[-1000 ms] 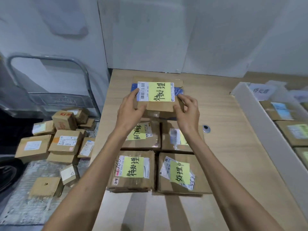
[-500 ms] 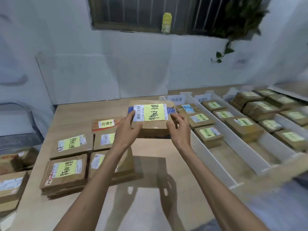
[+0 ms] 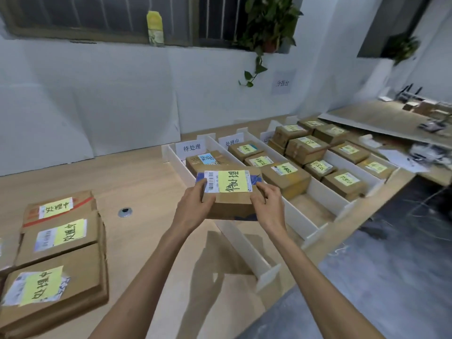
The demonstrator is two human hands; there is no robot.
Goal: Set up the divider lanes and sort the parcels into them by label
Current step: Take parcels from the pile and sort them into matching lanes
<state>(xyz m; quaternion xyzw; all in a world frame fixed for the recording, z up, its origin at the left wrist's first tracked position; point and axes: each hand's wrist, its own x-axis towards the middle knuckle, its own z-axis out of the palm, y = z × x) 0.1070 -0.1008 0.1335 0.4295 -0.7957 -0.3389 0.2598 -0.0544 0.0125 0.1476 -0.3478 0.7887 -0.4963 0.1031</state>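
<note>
Cardboard parcel [image 3: 230, 204] is held in the air by both hands, over the near part of the first lane [image 3: 247, 234]. The left hand [image 3: 193, 209] is clamped on its left edge, thumb up by the barcode. The right hand [image 3: 267, 206] is clamped on its right edge, fingers curled at the corner. The hands are kept apart by the parcel's width. A handwritten yellow label [image 3: 232, 181] is seen on top.

The first lane is marked by a white sign [image 3: 191, 148] reading 待处理. One box [image 3: 208, 159] with a blue sticker lies at its far end, partly hidden by the held parcel. White dividers [image 3: 239, 241] run from the wall toward the table [image 3: 146, 187] edge; the nearest is partly covered by the parcel. The next lane holds three yellow-labelled boxes [image 3: 286, 177], and more are seen in the lanes further right.

A stack [image 3: 61, 241] of labelled parcels lies on the table's left, well apart from the lanes. A metal grommet [image 3: 125, 212] sits between stack and lanes. A plant [image 3: 266, 23] and a yellow carton [image 3: 154, 28] stand on the sill.
</note>
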